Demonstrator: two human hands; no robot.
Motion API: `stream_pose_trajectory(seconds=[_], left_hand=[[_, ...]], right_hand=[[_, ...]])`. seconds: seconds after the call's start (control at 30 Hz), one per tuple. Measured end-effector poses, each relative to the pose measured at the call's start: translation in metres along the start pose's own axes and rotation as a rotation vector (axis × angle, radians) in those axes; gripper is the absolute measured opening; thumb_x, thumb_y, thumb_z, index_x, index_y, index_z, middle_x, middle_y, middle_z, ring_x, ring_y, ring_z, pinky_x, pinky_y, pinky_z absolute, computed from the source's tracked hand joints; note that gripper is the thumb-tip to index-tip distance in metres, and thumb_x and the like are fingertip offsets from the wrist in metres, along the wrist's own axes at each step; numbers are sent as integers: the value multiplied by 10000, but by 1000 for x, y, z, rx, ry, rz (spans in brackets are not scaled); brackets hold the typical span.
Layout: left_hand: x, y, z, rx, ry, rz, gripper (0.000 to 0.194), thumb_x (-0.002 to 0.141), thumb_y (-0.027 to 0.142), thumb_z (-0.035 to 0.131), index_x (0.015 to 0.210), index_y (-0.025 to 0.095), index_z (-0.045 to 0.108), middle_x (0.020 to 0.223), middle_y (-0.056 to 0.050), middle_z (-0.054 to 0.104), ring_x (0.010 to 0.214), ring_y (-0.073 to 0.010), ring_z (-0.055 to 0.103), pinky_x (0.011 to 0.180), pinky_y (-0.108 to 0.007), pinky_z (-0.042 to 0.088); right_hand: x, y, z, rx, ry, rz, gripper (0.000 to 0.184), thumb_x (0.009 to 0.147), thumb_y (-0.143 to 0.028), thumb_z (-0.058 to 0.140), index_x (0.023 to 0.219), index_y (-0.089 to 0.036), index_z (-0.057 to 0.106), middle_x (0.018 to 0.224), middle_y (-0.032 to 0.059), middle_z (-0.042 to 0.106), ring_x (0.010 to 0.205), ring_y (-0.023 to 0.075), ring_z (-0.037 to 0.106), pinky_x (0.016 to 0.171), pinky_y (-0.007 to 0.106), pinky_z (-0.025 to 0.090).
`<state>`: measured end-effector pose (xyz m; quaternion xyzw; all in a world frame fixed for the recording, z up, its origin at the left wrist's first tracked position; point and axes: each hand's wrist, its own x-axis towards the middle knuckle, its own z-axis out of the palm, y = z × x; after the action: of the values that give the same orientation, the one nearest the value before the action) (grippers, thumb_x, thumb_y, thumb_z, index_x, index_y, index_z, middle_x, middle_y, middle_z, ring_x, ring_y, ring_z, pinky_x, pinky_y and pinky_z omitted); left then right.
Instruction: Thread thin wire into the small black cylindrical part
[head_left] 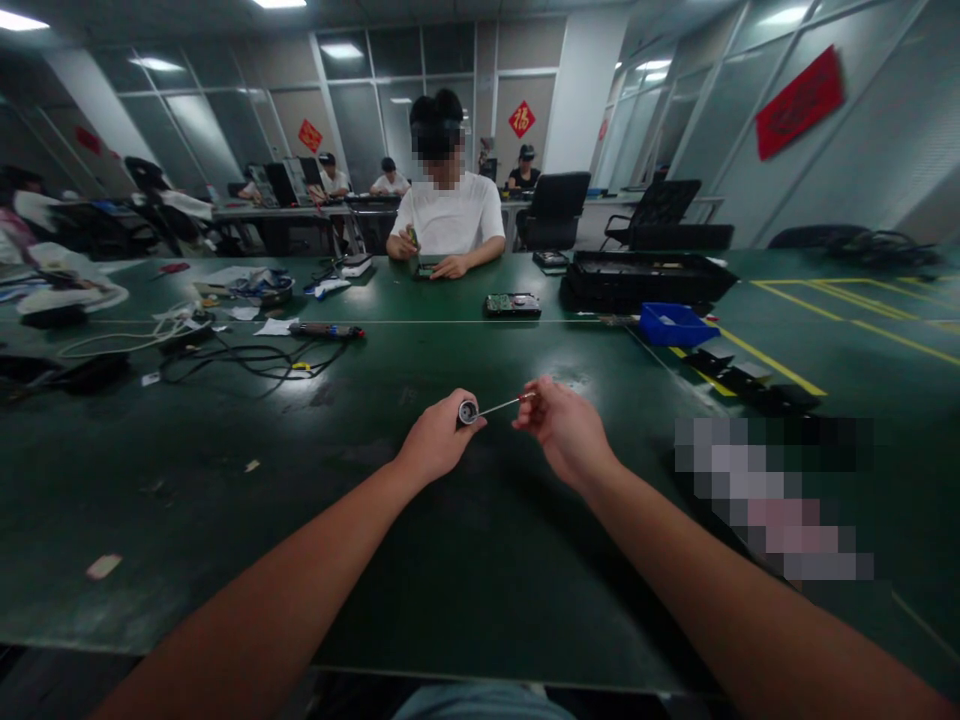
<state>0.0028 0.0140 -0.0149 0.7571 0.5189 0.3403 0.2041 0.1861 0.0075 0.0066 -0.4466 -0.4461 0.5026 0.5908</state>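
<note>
My left hand (433, 440) is closed around a small round metal part (468, 411), its hollow end turned up toward me. Between the fingers of my right hand (574, 432) is a thin screwdriver (498, 406) with a reddish handle, mostly covered by the fingers. Its shaft slants left and down, and the tip meets the rim or inside of the round part; which one I cannot tell. Both hands are above the green table (450, 560).
Ahead lies a hard drive (512, 304), with a co-worker (450, 215) seated beyond it. Toward the right are a black tray (645, 285), a blue bin (675, 325) and dark blocks. Black cables (247, 362) and a dark cylindrical tool (326, 330) lie left.
</note>
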Motion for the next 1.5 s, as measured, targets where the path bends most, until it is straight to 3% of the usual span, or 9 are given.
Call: stream_pose_trajectory(seconds=[0.13,0.5,0.57,0.7,1.13,1.33,1.5], left_hand=[[-1,1,-2,-53,-7,-41,161,851,307,641,970,223,573,826,3,639,694,-144,589,605,-257,383],[-6,2,-3,-83,-11,-37,157,867,328,623,979,230,570,807,9,641,676,-144,595,606,-257,396],[-6,2,-3,-60,-2,-18,161,867,331,625,981,230,572,821,8,642,695,-148,588,612,-260,386],[-6,3,-4,-29,7,17,166,872,340,621,985,228,575,848,8,641,737,-152,574,633,-264,375],[-6,3,-7,-5,-21,36,169,901,368,573,970,216,549,843,6,615,740,-151,551,643,-269,363],[-6,2,-4,-27,-21,47,173,906,377,569,987,224,551,850,4,619,747,-152,554,648,-262,374],[-6,5,-4,2,-41,34,163,900,363,576,982,224,559,864,-3,628,756,-162,561,647,-270,372]], right_hand=[[-1,-3,-2,-60,70,-131,249,904,-443,532,894,-197,577,762,24,610,651,149,597,612,308,543],[-20,-13,5,-442,-18,-392,267,949,-434,506,975,-191,613,828,50,697,733,168,658,679,314,514],[-24,-19,4,-610,7,-427,274,913,-459,572,860,-198,633,711,17,676,621,147,619,594,281,464],[-29,-24,3,-847,90,-538,403,851,-496,649,597,-213,514,493,-44,518,457,103,478,490,254,341],[-35,-24,5,-976,27,-736,389,855,-481,656,609,-199,551,504,-38,541,442,95,497,486,242,354],[-34,-23,5,-842,-148,-712,128,908,-300,587,989,-203,609,859,50,710,763,176,688,680,285,513],[-35,-23,4,-838,-171,-673,161,955,-351,509,967,-214,592,806,36,687,707,171,662,647,291,488]])
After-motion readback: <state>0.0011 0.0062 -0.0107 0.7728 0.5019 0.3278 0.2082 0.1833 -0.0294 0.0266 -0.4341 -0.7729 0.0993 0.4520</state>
